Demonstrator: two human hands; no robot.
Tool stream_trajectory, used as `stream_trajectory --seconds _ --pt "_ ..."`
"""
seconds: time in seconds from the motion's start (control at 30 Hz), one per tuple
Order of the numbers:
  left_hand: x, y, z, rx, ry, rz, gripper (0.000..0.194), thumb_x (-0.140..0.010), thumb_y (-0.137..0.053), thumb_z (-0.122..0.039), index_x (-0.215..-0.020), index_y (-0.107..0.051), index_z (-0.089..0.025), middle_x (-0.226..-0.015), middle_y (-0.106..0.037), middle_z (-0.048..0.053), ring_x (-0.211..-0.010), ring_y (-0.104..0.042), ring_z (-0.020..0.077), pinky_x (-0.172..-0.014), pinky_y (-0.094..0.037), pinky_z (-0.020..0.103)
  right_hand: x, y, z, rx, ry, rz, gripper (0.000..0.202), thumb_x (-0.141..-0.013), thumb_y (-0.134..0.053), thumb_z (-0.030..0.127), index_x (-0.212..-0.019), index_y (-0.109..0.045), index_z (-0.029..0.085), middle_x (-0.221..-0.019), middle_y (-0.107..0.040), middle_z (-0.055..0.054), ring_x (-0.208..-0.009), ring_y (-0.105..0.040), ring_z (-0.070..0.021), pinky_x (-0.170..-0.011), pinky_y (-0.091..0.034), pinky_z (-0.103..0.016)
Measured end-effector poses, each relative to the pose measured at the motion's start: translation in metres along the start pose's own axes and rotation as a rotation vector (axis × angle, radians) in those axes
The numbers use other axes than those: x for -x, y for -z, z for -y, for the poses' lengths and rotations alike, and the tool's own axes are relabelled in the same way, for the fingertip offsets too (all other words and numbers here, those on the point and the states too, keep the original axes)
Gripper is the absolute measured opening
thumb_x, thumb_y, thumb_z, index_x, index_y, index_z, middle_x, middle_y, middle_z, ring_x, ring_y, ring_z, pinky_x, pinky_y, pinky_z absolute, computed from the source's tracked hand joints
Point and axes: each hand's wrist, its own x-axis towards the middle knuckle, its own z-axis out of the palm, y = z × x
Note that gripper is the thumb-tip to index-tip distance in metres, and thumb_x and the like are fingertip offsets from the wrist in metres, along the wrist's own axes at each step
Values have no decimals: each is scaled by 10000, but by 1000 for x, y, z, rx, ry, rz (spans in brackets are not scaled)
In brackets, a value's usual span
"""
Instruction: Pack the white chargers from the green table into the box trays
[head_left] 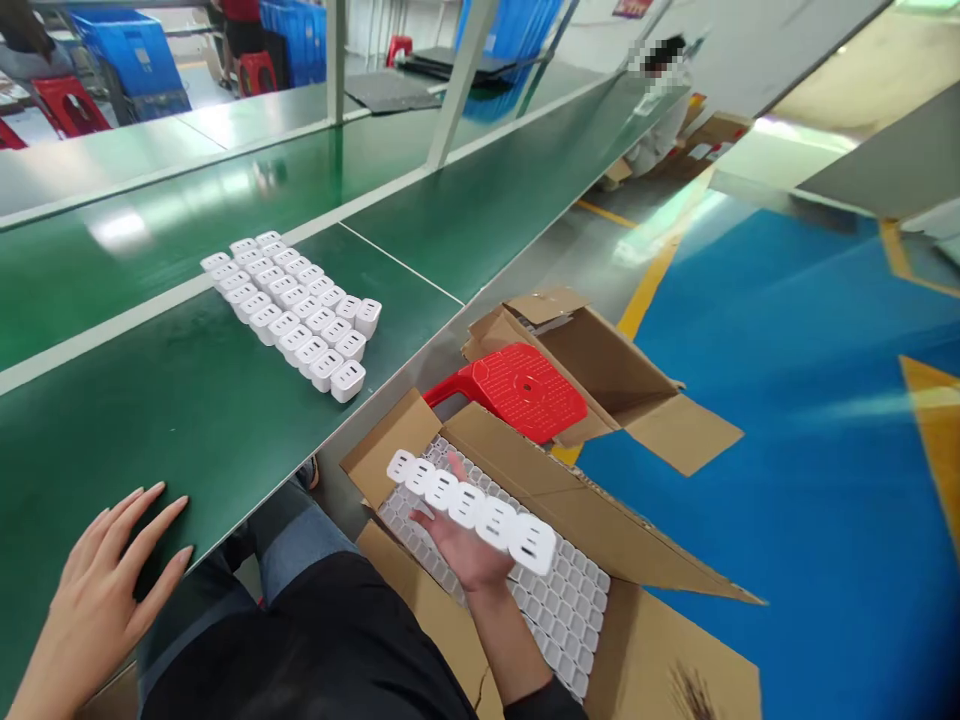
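Observation:
My right hand (472, 550) holds a row of several white charger blocks (466, 505) from below, above an open cardboard box (540, 460). Their slotted faces point up. Inside that box, many more white blocks (574, 600) stand packed in tight rows. My left hand (124, 570) rests flat on the green bench (247, 420) near its front edge, fingers spread, with nothing in it. Farther along the bench, a group of white charger blocks (289, 310) stands in slanting rows, slotted faces up.
A red plastic stool (529, 390) stands beyond the packed box, beside another open cardboard box (600, 360). Metal posts (461, 85) rise from the bench's middle strip. Another person (660, 110) is at the far end. Blue crates (131, 60) stand at the back left.

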Motion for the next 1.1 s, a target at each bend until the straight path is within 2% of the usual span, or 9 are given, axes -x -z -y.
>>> stream_trajectory --seconds 0.13,0.23,0.3,0.4,0.53,0.63,0.87,0.97,1.1 --pt "-6 15 -28 160 -58 100 637 -940 -574 -420 -1517 -331 -299 -1521 -440 92 -1362 -480 296 -1081 -481 462 1 -103 -23 -65 -211 377 782 -679 -725 671 -1391 -521 420 -1157 -705 -45 -1026 -647 -312 -781 -543 -507" --pt "-16 32 -42 125 -157 -4 693 -897 -634 -525 -1480 -380 -250 -1508 -457 112 -1410 -411 310 -1169 -365 492 -4 -171 -64 -29 -420 582 783 -688 -750 637 -1396 -525 390 -1180 -698 -51 -1014 -648 -301 -789 -542 -478" --pt "-15 44 -35 102 -143 -65 698 -887 -627 -574 -1457 -408 -237 -1463 -512 112 -1377 -449 301 -1179 -334 490 -4 -207 -96 18 -531 675 731 -711 -749 606 -1373 -550 368 -1227 -679 -51 -1042 -637 -284 -827 -533 -449" --pt "6 56 -7 126 -7 -98 669 -893 -593 -610 -1433 -449 -242 -1390 -579 103 -1255 -559 273 -1070 -436 427 2 -242 -144 76 -607 767 718 -654 -791 596 -1300 -605 341 -1302 -640 -47 -1160 -583 -282 -909 -510 -420" --pt "52 64 29 141 158 -151 651 -917 -503 -657 -1418 -482 -241 -1227 -667 95 -1053 -650 243 -858 -514 357 14 -265 -193 109 -756 892 744 -660 -742 650 -1310 -588 321 -1305 -642 -77 -1149 -587 -309 -987 -462 -519" --pt "75 69 44 78 206 -218 677 -895 -482 -707 -1359 -536 -216 -1101 -700 90 -943 -664 236 -808 -510 349 17 -278 -210 161 -854 967 703 -734 -689 624 -1341 -563 293 -1281 -659 -101 -1060 -627 -301 -997 -444 -578" --pt "87 88 49 -105 361 -68 526 -906 -569 -616 -1261 -595 -229 -1048 -705 62 -881 -671 216 -754 -485 315 -5 -296 -195 470 -758 861 455 -819 -706 466 -1240 -653 301 -1297 -655 -53 -1141 -601 -253 -887 -543 -441" --pt "88 91 48 -177 389 -12 514 -895 -589 -615 -1246 -606 -240 -1028 -704 62 -851 -672 211 -732 -471 307 -13 -295 -194 565 -708 799 441 -769 -767 444 -1168 -696 267 -1180 -700 -66 -1020 -641 -240 -780 -562 -383" --pt "92 92 49 -271 413 50 479 -896 -614 -576 -1250 -606 -253 -994 -695 60 -839 -663 219 -709 -449 316 -17 -295 -198 621 -673 765 457 -700 -841 400 -1115 -720 251 -1122 -712 -70 -983 -648 -239 -771 -572 -384"
